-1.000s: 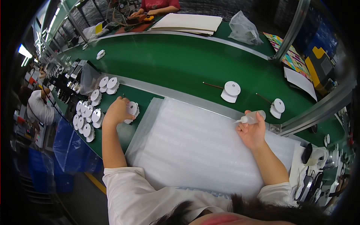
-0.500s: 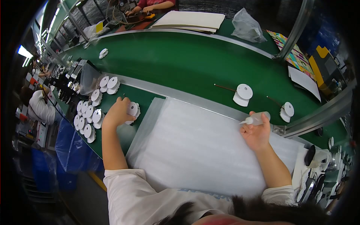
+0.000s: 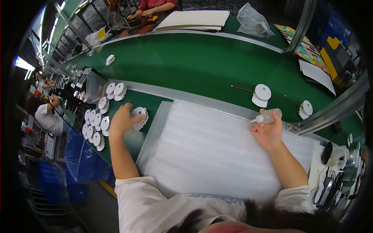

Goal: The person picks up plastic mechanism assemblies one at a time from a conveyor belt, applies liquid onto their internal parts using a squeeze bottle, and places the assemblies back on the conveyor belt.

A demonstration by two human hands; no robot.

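My left hand (image 3: 123,119) is beside a round white part (image 3: 140,118) on the green table, its fingers apart and bent toward the part's edge. Left of that hand, several similar white parts (image 3: 97,139) stand in a cluster. My right hand (image 3: 268,131) holds a translucent squeeze bottle (image 3: 271,115) above the white foam sheet (image 3: 210,147); the bottle's thin nozzle points left. Beyond the metal rail, a white spool with a brown wire (image 3: 262,94) and a second one (image 3: 305,109) sit on the green belt.
A metal rail (image 3: 202,102) runs behind the foam sheet. A metal post (image 3: 334,105) rises at the right, near tools and a black-handled item (image 3: 327,153). Another white part (image 3: 110,59) lies on the belt (image 3: 175,58). Across it are a person's hands (image 3: 145,13) and stacked sheets (image 3: 192,20).
My left hand's fingers have come away from the white part and spread. The spools on the belt have shifted right. My right hand still holds the bottle.
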